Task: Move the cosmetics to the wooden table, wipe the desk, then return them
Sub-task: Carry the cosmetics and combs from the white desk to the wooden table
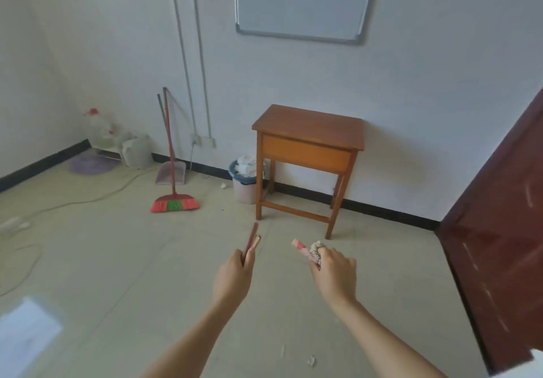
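Left hand (235,272) grips two cosmetics: a slim red stick (251,238) and a gold-edged piece (256,242). Right hand (335,272) clutches one pink-and-red tube (299,245) plus a crumpled patterned bundle (316,250). One wooden table (308,126) stands far ahead against the wall, one bin (244,192) to its left.

The lower ends of the slim red stick (251,238) and the gold-edged piece (257,241) are hidden inside the left hand (235,275). The pink piece (298,245) and patterned lump (316,250) gripped by the right hand (335,272) are too blurred to name. The top edge cuts off the whiteboard (302,1), and the right edge cuts off the dark door (499,216). A leg of the wooden table (308,128) partly hides the bin (244,189).
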The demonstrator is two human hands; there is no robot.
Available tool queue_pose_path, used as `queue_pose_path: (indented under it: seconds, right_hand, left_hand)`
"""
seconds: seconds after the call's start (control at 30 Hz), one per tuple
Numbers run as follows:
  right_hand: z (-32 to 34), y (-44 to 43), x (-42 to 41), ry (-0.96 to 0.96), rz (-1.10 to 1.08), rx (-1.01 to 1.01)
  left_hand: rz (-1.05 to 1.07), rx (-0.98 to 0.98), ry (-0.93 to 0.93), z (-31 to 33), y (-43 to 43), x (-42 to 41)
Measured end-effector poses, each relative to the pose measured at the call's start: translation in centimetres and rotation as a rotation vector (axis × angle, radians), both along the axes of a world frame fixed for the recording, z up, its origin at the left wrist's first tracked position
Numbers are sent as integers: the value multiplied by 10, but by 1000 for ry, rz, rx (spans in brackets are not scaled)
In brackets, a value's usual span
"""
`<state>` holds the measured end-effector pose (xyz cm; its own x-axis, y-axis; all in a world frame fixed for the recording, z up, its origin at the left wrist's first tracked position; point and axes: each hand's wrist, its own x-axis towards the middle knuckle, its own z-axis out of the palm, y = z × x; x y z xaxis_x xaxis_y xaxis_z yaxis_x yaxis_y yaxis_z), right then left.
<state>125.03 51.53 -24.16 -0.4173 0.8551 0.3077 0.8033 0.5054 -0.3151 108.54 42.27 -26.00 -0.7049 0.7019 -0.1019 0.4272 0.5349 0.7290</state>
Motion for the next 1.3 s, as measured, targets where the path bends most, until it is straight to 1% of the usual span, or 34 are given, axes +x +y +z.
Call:
queue_pose_path:
  seconds: [0.03,0.2,0.4,0.5,0.63,0.77,0.83,1.0,1.07,1.17,1.3]
  right_hand:
    - [-5,-1,-13,21,-1,-15]
    - [-16,4,-61,-29,54,9]
    - [-18,49,-107,-72,56,-27]
    - [-20,90,-133,-67,57,-20]
    - [-14,163,-176,19,63,21]
    - [-4,239,-214,3,80,-16]
    - [2,271,-235,43,98,-11]
    - [8,337,-277,63,106,8]
    - [8,363,-293,75,92,-9]
    - [7,406,-320,176,45,-3]
    - [15,463,-356,190,-47,7]
  left_hand:
    - [15,-15,2,-2,-7,-12]
    - [53,-96,30,-12,-17,-59]
    - [13,-135,78,-8,31,-104]
    - [-12,-134,99,-4,76,-131]
    - [-16,-115,126,9,153,-174]
    - [7,-110,144,23,223,-212]
    - [27,-86,134,26,254,-232]
    - [15,-84,139,21,325,-277]
    - [1,-82,138,15,355,-295]
    - [-42,-81,151,11,409,-329]
    - [-126,-54,160,13,487,-378]
